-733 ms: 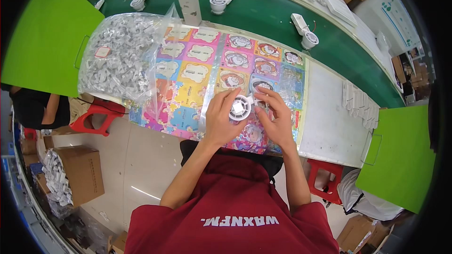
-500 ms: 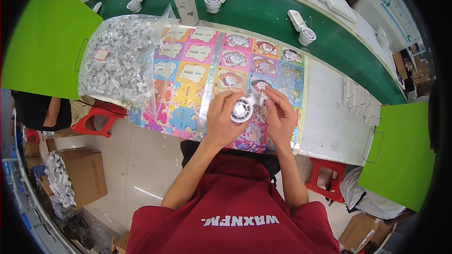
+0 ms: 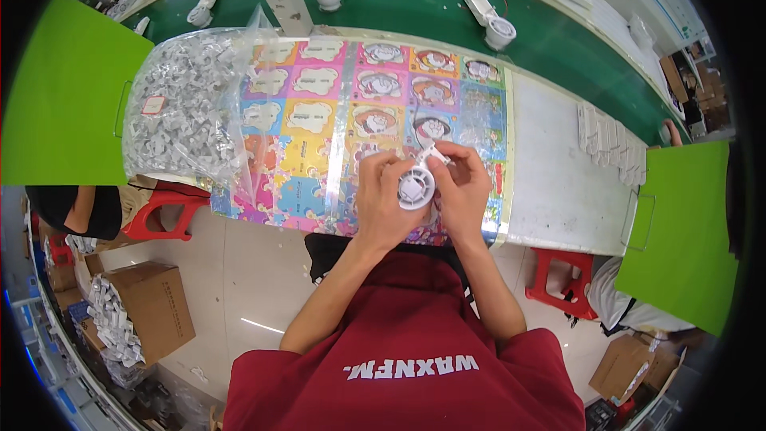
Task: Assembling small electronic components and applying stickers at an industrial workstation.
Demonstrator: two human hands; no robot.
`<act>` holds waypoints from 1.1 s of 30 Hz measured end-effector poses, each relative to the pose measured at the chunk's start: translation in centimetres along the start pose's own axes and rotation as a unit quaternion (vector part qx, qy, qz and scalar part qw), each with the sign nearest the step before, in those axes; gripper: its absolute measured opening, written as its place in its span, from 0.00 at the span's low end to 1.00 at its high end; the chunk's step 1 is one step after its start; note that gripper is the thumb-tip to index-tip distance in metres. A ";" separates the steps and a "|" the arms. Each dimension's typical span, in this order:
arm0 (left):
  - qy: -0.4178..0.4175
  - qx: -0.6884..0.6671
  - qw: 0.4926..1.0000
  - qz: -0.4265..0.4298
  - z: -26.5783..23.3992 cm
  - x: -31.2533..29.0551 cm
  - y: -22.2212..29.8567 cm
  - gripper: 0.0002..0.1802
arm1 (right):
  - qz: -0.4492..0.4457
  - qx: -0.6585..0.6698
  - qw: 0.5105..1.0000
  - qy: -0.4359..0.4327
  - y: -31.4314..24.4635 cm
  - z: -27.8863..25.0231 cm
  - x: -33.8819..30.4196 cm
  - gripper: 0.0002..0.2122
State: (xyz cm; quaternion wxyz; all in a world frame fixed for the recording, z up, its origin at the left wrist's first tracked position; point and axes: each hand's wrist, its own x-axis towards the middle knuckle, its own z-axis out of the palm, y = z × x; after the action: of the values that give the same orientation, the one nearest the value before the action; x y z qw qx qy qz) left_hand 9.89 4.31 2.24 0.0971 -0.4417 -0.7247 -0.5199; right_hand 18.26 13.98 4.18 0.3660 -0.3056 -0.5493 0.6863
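A round white fan-like housing (image 3: 416, 188) with a spoked rim and a pale square at its centre is held over the patterned table mat. My left hand (image 3: 381, 201) is closed around its left side. With thumb and fingers pinched, my right hand (image 3: 464, 193) grips a small white plastic piece (image 3: 433, 155) at the far end of the housing. A thin dark wire (image 3: 417, 128) rises from that spot across the mat. How the piece and the housing meet is partly hidden by my fingers.
To the left lies a clear bag (image 3: 183, 112) of small white parts. White plastic casings (image 3: 610, 146) stand in a row on the right. Beyond the table, a green conveyor belt (image 3: 407, 16) carries white assemblies (image 3: 488, 20). Green panels (image 3: 686, 231) flank both ends.
My right hand has moved in against the housing, bringing the small white piece close to it. The assemblies on the belt have shifted left in view, and the whole view has moved slightly.
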 end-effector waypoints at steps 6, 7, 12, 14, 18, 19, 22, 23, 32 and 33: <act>-0.040 -0.034 0.998 0.030 -1.2 -0.1 -1.4 0.42 | 0.064 0.042 0.993 -0.095 -1.4 -1.5 1.2 0.13; -0.050 -0.050 0.997 0.037 -1.3 0.0 -1.7 0.42 | 0.088 0.013 0.988 -0.128 -1.8 -1.6 1.5 0.13; -0.141 -0.202 0.967 -0.067 -2.3 1.0 -0.8 0.34 | 0.139 -0.062 0.976 -0.154 -1.9 -2.7 1.3 0.13; -0.147 -0.316 0.921 -0.172 -2.3 1.0 -0.8 0.27 | 0.080 -0.101 0.974 -0.187 -1.6 -2.7 0.8 0.14; -0.186 -0.328 0.894 -0.241 -2.2 1.4 -1.2 0.11 | 0.012 -0.167 0.968 -0.187 -1.3 -2.2 0.2 0.14; -0.166 -0.329 0.899 -0.235 -2.0 1.5 -1.1 0.08 | 0.027 -0.142 0.972 -0.185 -0.9 -2.3 0.2 0.16; -0.112 -0.324 0.908 -0.240 -0.8 0.7 -1.8 0.07 | 0.075 -0.088 0.973 -0.199 -1.1 -2.8 0.3 0.17; -0.078 -0.319 0.914 -0.239 -0.9 0.4 -2.1 0.06 | 0.097 -0.052 0.970 -0.216 -0.8 -2.6 0.0 0.18; -0.102 -0.378 0.891 -0.231 -0.5 -0.1 -3.1 0.05 | -0.027 -0.181 0.956 -0.228 0.0 -3.4 0.0 0.18; -0.103 -0.378 0.891 -0.230 -0.5 0.1 -3.0 0.05 | -0.028 -0.180 0.957 -0.227 -0.2 -3.4 0.1 0.18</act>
State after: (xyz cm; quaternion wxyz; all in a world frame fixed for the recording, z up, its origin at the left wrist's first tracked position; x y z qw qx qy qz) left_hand 7.45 3.74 0.52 -0.2751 -0.3172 -0.5603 -0.7139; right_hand 21.08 15.88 3.69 0.1899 -0.1874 -0.7409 0.6163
